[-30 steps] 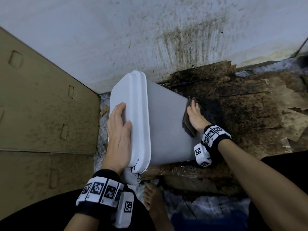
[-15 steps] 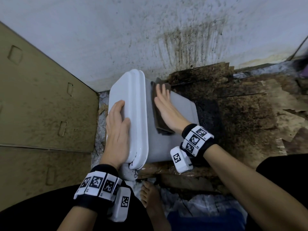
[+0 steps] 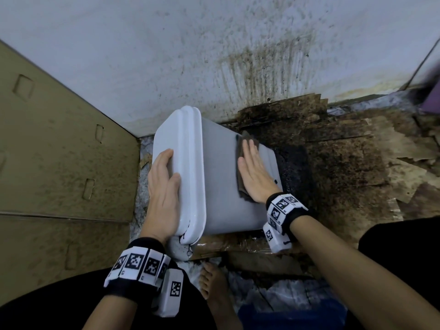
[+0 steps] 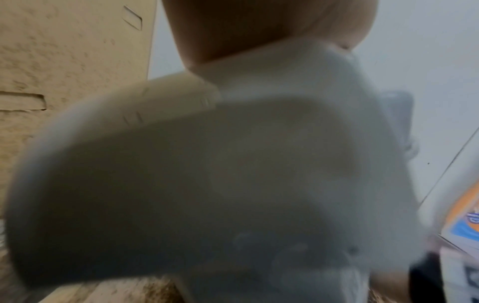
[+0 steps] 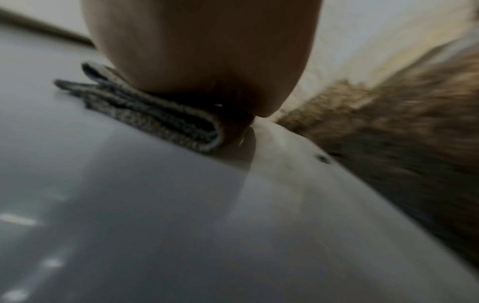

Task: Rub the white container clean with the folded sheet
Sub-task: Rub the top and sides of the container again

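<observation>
Container: white container (image 3: 221,182) lies on its side on stained cardboard (image 3: 345,167).
Right hand (image 3: 253,173): flat, fingers straight, pressing my folded sheet (image 3: 241,163) onto its side.
Left hand (image 3: 163,194): flat on lid (image 3: 176,139).
Writing: none legible; wristbands (image 3: 140,263) carry square code markers.

The right hand (image 3: 254,173) has slid the folded sheet (image 3: 242,163) from beside the lid back toward the white container's (image 3: 219,186) base end.
</observation>
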Motion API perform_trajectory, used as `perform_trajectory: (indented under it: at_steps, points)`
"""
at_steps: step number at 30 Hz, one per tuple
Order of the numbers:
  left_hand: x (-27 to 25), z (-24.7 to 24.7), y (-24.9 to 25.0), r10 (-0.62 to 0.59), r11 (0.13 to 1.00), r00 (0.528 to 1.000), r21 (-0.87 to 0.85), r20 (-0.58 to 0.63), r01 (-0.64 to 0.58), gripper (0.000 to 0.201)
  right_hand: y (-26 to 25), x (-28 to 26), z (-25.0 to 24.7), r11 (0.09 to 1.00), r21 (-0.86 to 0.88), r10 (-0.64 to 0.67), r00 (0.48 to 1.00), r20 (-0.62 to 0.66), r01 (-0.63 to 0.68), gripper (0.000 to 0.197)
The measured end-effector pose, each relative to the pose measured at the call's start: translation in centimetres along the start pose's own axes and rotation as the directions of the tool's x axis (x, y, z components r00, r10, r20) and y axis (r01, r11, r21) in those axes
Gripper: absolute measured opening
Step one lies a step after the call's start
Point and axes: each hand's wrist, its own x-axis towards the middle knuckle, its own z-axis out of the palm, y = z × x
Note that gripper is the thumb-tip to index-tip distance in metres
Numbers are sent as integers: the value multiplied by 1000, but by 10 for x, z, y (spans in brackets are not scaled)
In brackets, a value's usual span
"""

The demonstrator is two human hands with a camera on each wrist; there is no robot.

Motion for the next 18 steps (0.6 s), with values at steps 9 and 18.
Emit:
perform_trajectory:
  at_steps: [9, 18]
  points:
    - [1, 1, 2, -1, 1000, 1000, -2, -1, 1, 53, 54, 10, 9, 918, 149, 371, 929, 4, -367, 53]
    - [1, 4, 6, 15, 1000, 1000, 14, -10, -15, 53, -10, -4, 17, 963, 255, 109, 992, -60, -90, 54]
